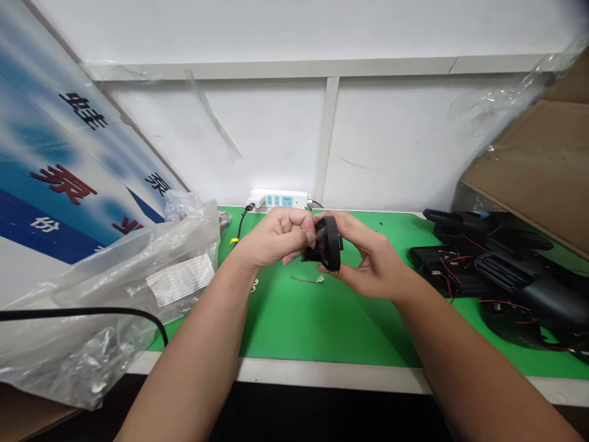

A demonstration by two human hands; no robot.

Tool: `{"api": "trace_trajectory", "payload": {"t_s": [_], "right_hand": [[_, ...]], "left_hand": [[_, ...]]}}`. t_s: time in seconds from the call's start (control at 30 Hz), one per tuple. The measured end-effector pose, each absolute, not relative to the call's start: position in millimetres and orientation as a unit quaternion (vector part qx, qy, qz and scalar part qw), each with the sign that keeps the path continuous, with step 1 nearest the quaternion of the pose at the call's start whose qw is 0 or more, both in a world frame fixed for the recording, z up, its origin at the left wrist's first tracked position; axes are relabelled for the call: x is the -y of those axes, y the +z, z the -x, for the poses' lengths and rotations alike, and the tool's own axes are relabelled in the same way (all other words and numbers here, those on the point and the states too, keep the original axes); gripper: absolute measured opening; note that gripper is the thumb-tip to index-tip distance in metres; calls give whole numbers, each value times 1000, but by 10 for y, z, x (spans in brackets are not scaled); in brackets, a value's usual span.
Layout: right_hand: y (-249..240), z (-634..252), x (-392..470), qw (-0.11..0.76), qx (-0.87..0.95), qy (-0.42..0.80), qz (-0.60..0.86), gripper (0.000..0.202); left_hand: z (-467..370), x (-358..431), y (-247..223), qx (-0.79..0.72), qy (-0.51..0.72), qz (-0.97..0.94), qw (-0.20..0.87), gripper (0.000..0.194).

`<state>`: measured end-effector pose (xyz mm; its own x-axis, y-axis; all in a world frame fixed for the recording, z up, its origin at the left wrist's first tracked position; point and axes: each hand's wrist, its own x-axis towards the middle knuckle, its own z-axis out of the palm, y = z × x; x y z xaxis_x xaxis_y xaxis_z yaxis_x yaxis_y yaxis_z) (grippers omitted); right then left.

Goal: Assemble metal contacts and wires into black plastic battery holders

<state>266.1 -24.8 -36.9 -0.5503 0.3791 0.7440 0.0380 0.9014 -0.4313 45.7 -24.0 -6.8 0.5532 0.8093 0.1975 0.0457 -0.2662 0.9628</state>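
Observation:
A round black plastic part (332, 244) is held upright above the green tabletop (322, 331). My right hand (368, 255) grips its rim from the right, fingers above and thumb below. My left hand (288, 236) is closed at the part's open left side, fingertips pinched against its inside; what they pinch is too small to make out. Below the hands a short red wire with a small white piece (319, 279) lies on the green surface. Another small white piece (254, 285) lies beside my left wrist.
Black housings with red wires (460, 270) are piled at the right, under a cardboard box (534, 153). A white power strip (280, 199) sits at the back wall. Plastic bags with a paper label (181, 280) lie at the left, near a black cable (92, 312).

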Motion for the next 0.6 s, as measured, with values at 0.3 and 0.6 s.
{"api": "trace_trajectory", "payload": {"t_s": [0.3, 0.6], "right_hand": [[-417, -2681, 184, 472, 867, 135, 84, 77], [-356, -2745, 198, 439, 881, 135, 109, 77]], "left_hand": [[-469, 238, -44, -297, 364, -711, 523, 13], [-461, 209, -79, -315, 355, -717, 510, 23]]}}
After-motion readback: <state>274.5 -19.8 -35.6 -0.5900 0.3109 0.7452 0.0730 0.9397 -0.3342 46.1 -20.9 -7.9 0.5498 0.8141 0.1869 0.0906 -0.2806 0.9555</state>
